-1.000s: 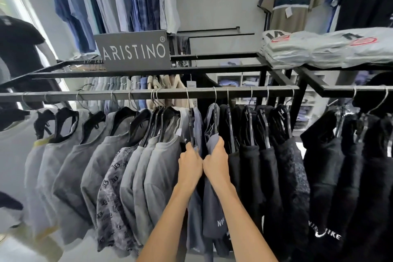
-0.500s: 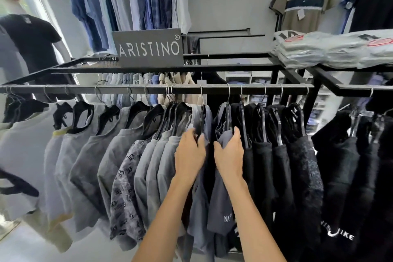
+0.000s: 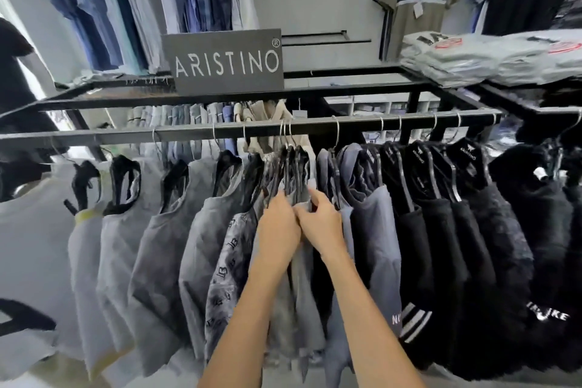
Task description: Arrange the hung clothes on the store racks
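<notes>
Centrally, the fingers [image 3: 318,195] of the right hand [image 3: 322,225] are curling round a fold of pale grey cloth, pinching the shoulder of a grey shirt [image 3: 302,277] just below the hanging rail [image 3: 189,134]. The left hand [image 3: 278,227] is lying against the same bunch from the other side; its fingertips are sinking into the fabric, so whether they are gripping or only pressing cannot be told. Both hands are touching each other below the rail's midpoint.

Immediately around them, three black hangers [image 3: 291,164] are crowding together on the rail, while a blue-grey shirt [image 3: 368,230] is hanging just right of the hands. Further left along the rail, light grey shirts [image 3: 163,246] are hanging spaced apart; further right, black garments [image 3: 472,246] are filling the rail to its end. Above the rail, a brand sign [image 3: 225,61] is standing on the rack's top frame, and folded shirts in plastic [image 3: 478,57] are lying on the shelf at the upper right.

Judged from this arrangement, the step in hand is parting the crowded grey shirts. The next move is likely calling for sliding one hanger sideways along the rail, keeping its hook seated and the cloth free of neighbouring hangers, so that spacing matches the garments further left.
</notes>
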The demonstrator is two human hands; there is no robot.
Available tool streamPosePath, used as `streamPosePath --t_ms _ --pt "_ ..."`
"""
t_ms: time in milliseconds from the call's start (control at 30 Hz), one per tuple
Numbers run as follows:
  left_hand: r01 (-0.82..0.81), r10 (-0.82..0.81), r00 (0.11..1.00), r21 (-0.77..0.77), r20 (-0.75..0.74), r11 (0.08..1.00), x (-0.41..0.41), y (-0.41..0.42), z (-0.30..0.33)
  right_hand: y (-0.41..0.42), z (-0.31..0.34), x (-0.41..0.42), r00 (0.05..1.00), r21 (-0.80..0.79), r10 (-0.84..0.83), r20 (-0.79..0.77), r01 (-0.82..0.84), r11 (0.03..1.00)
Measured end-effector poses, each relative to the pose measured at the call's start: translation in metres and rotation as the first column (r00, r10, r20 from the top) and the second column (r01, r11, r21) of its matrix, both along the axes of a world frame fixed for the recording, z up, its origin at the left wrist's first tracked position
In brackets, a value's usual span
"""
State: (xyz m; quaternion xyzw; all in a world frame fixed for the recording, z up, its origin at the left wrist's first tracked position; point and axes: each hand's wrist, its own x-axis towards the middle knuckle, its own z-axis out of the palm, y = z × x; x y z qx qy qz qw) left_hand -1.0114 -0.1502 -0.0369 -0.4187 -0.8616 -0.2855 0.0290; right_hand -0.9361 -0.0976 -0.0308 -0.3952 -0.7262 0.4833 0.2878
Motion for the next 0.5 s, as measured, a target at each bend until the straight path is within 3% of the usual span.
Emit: streamPosePath --t_ms 200,367,500 --pt "0.042 -0.064 0.978 0.115 0.2 0.993 -0.005 -0.004 -0.006 0.002 0.002 -0.015 0.99 0.006 -0.094 0.11 0.094 0.996" --pt "0.029 -0.047 0.989 0.129 0.138 0.991 0.006 -0.005 -0.011 0.002 -0.004 -0.016 0.975 0.032 -0.08 0.208 0.075 0.997" --pt "-0.017 -0.032 0.98 0.244 0.196 0.97 0.005 -0.003 -0.019 0.001 -0.01 -0.019 0.976 0.09 -0.111 0.188 0.095 0.991"
